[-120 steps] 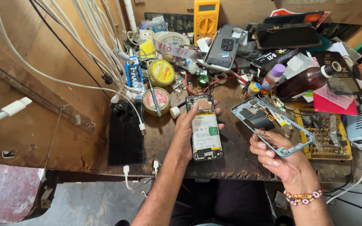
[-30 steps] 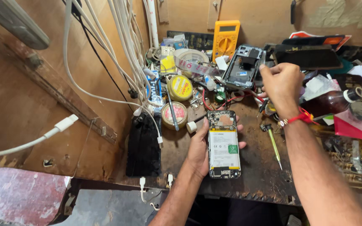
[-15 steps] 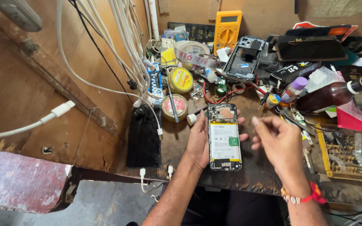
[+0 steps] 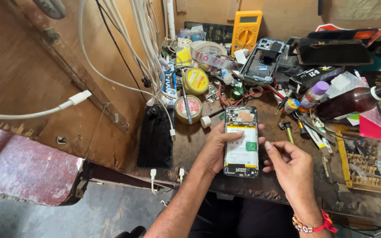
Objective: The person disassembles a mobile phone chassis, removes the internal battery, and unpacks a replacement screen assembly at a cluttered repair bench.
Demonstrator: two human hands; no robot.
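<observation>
Yellow multimeter (image 4: 246, 31) with grey screen stands behind yellow-labelled tins (image 4: 195, 81).

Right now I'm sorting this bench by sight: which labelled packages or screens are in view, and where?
Opened phone: in left hand, white battery, green sticker.
Multimeter: back wall, yellow, grey screen.
Two round tins: left of phone, yellow and red lids.
Brown bottle: lying right, white cap.
Right hand: beside phone.
</observation>
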